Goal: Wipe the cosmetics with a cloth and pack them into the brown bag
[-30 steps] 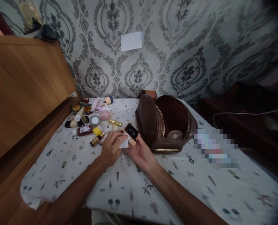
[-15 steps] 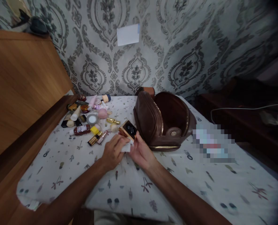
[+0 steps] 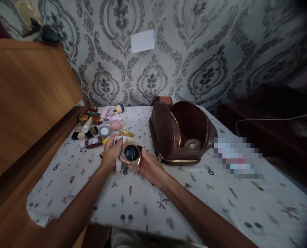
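In my right hand is a gold makeup compact with a round black label, gripped at its right edge and tilted toward me. My left hand is closed on a crumpled white wipe, right beside the compact's left edge. Just beyond the compact lies a gold lipstick tube. To the right stands a brown leather bag, unzipped, its dark inside showing.
Cosmetics crowd the table's back left: a dark red bottle, a round silver-rimmed jar, a pink sponge, a white tube. A wooden cabinet borders the left side. A blurred packet lies right of the bag.
The compact has been turned so its round label faces me, and it has moved left and slightly down. My left hand and the wipe have shifted left, off the compact's near edge.
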The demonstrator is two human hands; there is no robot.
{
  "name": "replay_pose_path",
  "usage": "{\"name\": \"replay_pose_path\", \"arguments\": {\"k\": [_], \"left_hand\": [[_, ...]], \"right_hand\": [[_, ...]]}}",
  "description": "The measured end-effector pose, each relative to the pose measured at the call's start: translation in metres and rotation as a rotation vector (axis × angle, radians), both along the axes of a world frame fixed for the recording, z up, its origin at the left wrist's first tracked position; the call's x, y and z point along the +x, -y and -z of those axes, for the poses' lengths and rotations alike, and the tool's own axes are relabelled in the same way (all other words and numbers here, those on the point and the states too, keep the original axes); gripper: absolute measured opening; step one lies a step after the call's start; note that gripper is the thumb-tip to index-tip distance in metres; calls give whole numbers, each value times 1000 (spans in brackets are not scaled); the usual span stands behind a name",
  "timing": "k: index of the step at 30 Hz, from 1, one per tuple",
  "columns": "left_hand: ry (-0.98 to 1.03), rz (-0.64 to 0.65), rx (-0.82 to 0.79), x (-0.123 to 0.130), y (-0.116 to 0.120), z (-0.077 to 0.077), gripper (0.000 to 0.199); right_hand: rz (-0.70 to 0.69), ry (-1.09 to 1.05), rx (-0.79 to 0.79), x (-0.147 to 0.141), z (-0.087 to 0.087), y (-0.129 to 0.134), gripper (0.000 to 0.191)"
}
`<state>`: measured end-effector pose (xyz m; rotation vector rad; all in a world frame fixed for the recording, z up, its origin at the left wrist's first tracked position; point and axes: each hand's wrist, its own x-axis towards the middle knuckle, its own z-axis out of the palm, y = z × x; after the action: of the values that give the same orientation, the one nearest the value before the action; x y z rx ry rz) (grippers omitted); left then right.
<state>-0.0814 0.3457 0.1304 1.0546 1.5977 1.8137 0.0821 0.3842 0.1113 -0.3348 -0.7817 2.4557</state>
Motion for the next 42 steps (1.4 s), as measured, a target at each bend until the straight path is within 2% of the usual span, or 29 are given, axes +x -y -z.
{"name": "replay_pose_path", "arguments": {"k": [4, 9, 20, 25, 28, 33, 38, 42], "left_hand": [[41, -34, -9, 0, 0, 3, 31], [5, -54, -11, 3, 1, 3, 30], [-309, -53, 19, 2, 8, -14, 21], [-472, -14, 48, 0, 15, -27, 23], [-572, 52, 55, 2, 18, -37, 22], [-931, 146, 23, 11, 20, -48, 30], [-993, 173, 3, 25, 20, -51, 31], [-1007, 205, 30, 39, 22, -55, 33]], "right_hand": [[-71, -28, -114, 1, -6, -1, 37], [-62, -45, -193, 2, -4, -2, 34], [-51, -97, -197, 2, -10, 3, 39], [-86, -81, -107, 4, -8, 4, 37], [-62, -61, -59, 6, -6, 5, 33], [-14, -2, -43, 6, -3, 9, 40], [8, -21, -41, 3, -13, 13, 48], [36, 124, -80, 4, -21, 14, 53]]}}
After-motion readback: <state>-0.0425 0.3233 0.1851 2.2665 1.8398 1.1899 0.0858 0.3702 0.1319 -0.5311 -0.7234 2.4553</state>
